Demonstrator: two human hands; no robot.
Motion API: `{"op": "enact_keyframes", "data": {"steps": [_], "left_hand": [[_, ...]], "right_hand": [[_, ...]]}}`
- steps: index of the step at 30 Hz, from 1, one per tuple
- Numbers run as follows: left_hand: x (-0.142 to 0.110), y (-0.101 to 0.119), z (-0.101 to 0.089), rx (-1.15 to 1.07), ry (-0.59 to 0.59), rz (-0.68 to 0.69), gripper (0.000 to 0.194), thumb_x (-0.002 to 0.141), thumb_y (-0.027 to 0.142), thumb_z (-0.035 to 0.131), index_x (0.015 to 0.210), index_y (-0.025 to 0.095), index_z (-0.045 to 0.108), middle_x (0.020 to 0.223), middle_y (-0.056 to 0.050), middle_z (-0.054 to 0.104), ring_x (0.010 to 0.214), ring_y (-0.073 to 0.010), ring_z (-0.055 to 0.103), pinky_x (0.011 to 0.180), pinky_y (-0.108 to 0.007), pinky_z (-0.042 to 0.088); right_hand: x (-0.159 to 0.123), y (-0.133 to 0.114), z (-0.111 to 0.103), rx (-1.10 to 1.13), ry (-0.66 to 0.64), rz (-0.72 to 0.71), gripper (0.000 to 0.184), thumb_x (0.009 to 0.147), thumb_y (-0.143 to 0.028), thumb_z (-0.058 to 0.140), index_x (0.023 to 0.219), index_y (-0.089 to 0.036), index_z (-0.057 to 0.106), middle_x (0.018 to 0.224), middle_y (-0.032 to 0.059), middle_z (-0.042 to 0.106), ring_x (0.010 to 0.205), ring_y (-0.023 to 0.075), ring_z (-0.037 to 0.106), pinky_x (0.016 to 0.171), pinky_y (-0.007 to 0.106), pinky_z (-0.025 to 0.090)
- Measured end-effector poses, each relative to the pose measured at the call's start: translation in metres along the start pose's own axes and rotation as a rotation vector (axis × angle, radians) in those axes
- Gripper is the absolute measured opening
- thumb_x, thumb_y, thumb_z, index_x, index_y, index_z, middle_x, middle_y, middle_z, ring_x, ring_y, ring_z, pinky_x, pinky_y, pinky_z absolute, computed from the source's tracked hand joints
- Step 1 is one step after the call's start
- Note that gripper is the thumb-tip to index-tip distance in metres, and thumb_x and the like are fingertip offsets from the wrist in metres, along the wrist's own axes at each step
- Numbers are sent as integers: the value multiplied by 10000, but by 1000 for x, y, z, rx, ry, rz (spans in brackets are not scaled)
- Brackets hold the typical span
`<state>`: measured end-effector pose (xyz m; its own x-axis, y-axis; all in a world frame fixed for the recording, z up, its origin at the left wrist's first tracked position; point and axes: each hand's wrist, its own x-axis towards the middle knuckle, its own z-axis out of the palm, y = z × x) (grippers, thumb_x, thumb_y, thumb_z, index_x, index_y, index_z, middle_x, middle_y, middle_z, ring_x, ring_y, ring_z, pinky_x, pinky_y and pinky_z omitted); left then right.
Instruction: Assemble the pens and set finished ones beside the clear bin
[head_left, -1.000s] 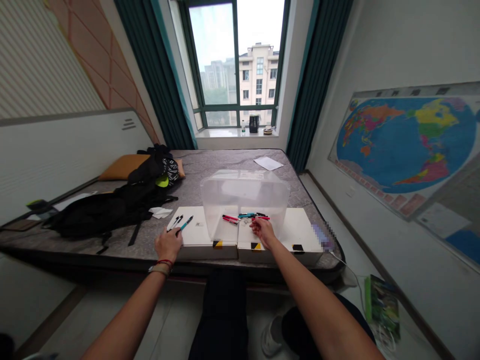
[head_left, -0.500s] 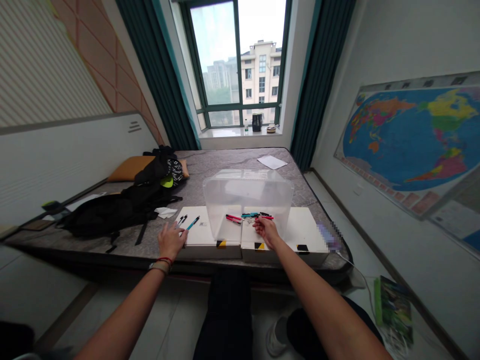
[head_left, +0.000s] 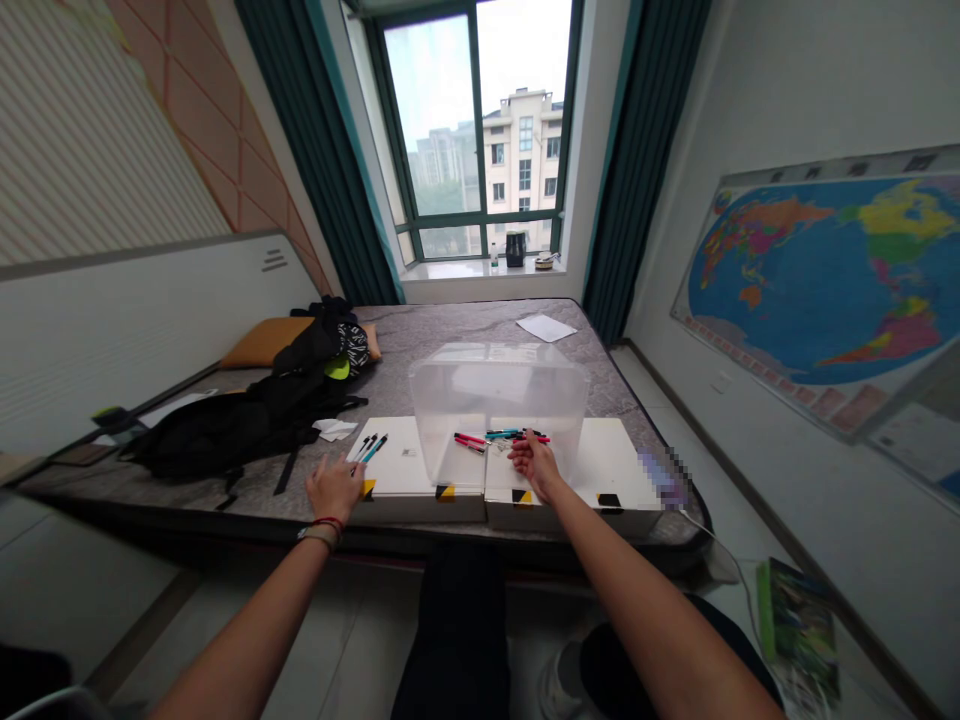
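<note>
My left hand is at the left edge of the white boxes, with its fingertips closed on the lower end of a blue pen. Beside that pen lie a couple of dark-tipped pens, their lower ends partly hidden by my fingers. My right hand is within the outline of a clear plastic bin, fingers curled; what they grip, if anything, is hidden. Just beyond these fingers is a loose pile of teal, black and red pens. Red pens lie apart on its left.
Two flat white boxes support the bin on a grey mattress. A black backpack and a crumpled tissue lie left. Paper lies behind the bin. A blurred device with a cable is at the right edge.
My left hand has moved slightly left, bringing the blue pen close beside the dark-tipped pens. My right hand stays by the pen pile with its fingers still curled.
</note>
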<state>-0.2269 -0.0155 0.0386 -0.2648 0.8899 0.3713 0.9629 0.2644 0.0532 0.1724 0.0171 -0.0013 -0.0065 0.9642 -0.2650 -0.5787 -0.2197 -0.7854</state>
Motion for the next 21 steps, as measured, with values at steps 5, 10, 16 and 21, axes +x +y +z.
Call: {"op": "enact_keyframes", "data": {"steps": [5, 10, 16, 21], "left_hand": [[-1, -4, 6, -72, 27, -6, 356, 889, 424, 472, 1069, 229, 710, 1246, -134, 651, 1231, -339, 501, 997, -503, 345], [7, -8, 10, -133, -37, -36, 361, 862, 461, 501, 1027, 199, 687, 1035, -150, 704, 1025, -322, 618, 871, -430, 424], [16, -10, 22, -196, -115, -180, 327, 855, 454, 508, 969, 193, 669, 942, -136, 724, 924, -310, 664, 801, -374, 458], [15, -10, 27, -258, -80, -253, 383, 843, 453, 549, 1130, 208, 610, 1085, -120, 710, 984, -290, 662, 835, -361, 479]], "right_hand": [[1, 1, 0, -3, -7, 0, 505, 855, -615, 585, 698, -137, 627, 625, 103, 684, 444, 104, 556, 409, 189, 423], [2, 2, 0, -7, 2, -3, 545, 851, -648, 563, 708, -126, 630, 619, 112, 681, 449, 110, 565, 414, 191, 428], [6, 5, -4, 4, -6, -3, 596, 851, -695, 514, 720, -125, 627, 615, 112, 685, 449, 111, 566, 415, 189, 429], [4, 3, -3, -1, -13, -7, 577, 859, -677, 523, 725, -124, 619, 624, 113, 688, 452, 109, 572, 423, 187, 433]]}}
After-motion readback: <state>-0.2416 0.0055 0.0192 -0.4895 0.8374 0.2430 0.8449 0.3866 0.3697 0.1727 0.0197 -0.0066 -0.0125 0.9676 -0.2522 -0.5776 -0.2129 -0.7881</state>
